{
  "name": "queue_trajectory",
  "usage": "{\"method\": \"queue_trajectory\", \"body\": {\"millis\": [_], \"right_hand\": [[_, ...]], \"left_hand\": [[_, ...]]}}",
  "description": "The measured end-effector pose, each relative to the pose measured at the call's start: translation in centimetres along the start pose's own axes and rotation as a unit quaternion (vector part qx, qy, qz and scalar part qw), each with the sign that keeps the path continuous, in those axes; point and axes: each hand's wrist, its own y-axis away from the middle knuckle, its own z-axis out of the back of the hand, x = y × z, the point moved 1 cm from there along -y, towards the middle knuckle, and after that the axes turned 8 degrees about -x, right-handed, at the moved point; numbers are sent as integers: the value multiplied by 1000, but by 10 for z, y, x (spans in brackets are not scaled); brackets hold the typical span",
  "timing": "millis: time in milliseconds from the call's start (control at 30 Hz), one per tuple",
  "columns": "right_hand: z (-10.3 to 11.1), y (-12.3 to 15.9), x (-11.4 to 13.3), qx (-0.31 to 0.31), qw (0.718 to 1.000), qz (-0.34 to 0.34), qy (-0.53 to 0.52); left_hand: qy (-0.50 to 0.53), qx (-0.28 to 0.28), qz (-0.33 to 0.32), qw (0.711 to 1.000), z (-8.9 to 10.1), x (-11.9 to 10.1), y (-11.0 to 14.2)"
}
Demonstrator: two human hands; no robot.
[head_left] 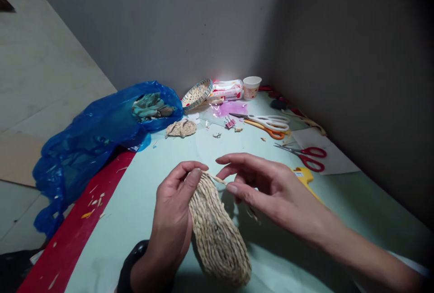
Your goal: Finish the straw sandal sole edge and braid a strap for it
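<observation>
A long oval sole of coiled straw cord (220, 234) slants across the near middle of the table. My left hand (176, 198) is closed on its upper left end, with the thumb on top and the index finger curled over the tip. A thin straw strand (215, 178) runs from that tip to my right hand (264, 184). The right thumb and a bent finger pinch the strand, while the index finger reaches out above it. A loose tail of the strand hangs below the right fingers. The sole's left edge is partly hidden by my left hand.
Red-handled scissors (310, 157), white-handled scissors (271, 122) and orange-handled scissors (267, 130) lie at right, near a yellow tool (305, 176). Behind are a small woven sole (181, 128), binder clip (230, 122), basket (198, 94) and paper cup (252, 88). A blue bag (91, 125) fills the left.
</observation>
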Motion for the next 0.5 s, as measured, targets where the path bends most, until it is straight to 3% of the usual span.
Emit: {"method": "queue_trajectory", "body": {"millis": [100, 333, 500], "right_hand": [[9, -2, 4, 7, 995, -30, -96], [20, 1, 6, 30, 971, -26, -234], [15, 1, 9, -54, 976, 31, -209]], "left_hand": [[-12, -2, 4, 1000, 0, 1, 0], [-15, 10, 31, 999, -1, 3, 0], [-22, 49, 34, 998, -1, 4, 2]]}}
